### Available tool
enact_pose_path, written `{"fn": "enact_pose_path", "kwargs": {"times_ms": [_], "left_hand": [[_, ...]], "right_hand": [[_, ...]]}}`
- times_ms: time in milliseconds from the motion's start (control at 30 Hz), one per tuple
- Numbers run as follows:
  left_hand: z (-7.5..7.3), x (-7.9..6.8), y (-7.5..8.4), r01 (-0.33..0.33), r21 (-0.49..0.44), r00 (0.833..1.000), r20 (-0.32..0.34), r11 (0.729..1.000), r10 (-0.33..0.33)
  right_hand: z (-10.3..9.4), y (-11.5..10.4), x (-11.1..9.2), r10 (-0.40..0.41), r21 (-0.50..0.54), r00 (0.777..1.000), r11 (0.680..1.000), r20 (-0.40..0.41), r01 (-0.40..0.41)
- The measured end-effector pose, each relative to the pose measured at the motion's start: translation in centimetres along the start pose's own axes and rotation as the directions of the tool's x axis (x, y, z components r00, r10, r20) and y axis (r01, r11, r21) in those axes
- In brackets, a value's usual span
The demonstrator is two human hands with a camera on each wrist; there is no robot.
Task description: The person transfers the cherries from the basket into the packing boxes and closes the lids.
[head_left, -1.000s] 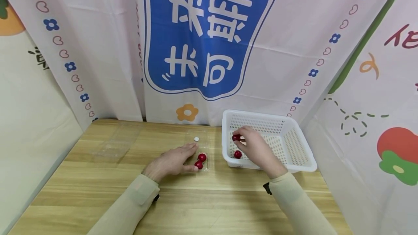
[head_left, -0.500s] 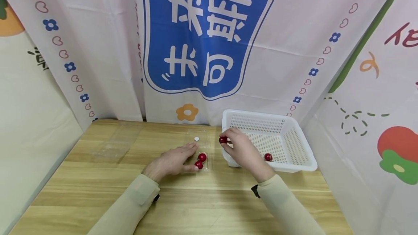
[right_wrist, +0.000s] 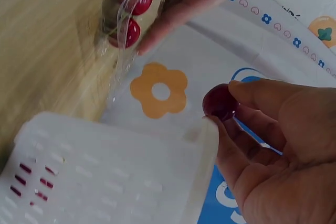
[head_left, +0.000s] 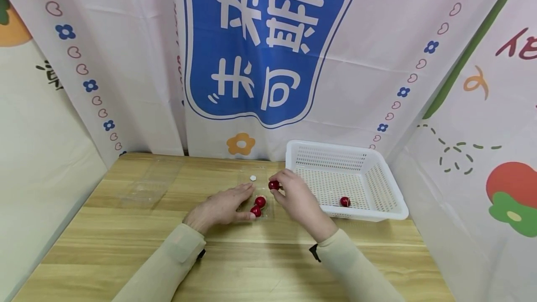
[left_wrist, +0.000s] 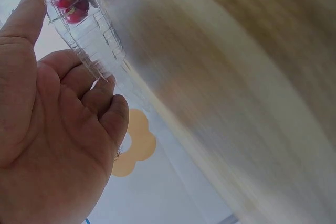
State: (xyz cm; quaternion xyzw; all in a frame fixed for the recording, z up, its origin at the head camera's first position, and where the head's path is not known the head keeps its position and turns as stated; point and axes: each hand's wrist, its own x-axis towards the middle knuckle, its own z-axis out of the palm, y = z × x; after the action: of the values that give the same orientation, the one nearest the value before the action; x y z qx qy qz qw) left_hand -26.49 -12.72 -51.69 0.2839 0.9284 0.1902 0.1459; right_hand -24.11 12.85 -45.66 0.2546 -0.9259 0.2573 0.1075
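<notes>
My left hand point(head_left: 222, 205) grips the left side of an open clear plastic box point(head_left: 268, 216), its thumb by the front corner. Two red cherries point(head_left: 260, 202) lie in that box; the right wrist view also shows these cherries point(right_wrist: 142, 1) and their thin stems. My right hand point(head_left: 299, 202) pinches another cherry point(head_left: 273, 185) between thumb and fingertips, in the air just right of the box. Close up, the held cherry point(right_wrist: 220, 102) looks dark red and its stem is mostly hidden by the fingers.
A white perforated basket point(head_left: 386, 185) stands to the right, with one cherry point(head_left: 345, 202) visible inside. Another clear plastic box point(head_left: 147, 190) lies at the left. Printed cloth point(head_left: 142, 59) hangs behind the wooden table point(head_left: 251, 264).
My right hand has carried the pinched cherry left, out of the basket and over its rim toward the box. The other basket cherry has shifted right. My left hand stays in place.
</notes>
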Motion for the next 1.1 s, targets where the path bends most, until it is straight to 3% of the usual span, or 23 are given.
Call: {"fn": "enact_pose_path", "kwargs": {"times_ms": [700, 1100], "left_hand": [[-0.1, -0.1, 0.1, -0.025, 0.002, 0.999, -0.026, 1.0, 0.025], [0.1, 0.0, -0.3, -0.062, -0.012, 0.996, -0.064, 0.998, 0.061]], "right_hand": [[4.4, -2.7, -0.3, 0.027, -0.029, 0.994, 0.999, 0.102, -0.024], [6.8, -2.9, -0.1, 0.119, -0.086, 0.988, 0.99, 0.103, -0.11]]}}
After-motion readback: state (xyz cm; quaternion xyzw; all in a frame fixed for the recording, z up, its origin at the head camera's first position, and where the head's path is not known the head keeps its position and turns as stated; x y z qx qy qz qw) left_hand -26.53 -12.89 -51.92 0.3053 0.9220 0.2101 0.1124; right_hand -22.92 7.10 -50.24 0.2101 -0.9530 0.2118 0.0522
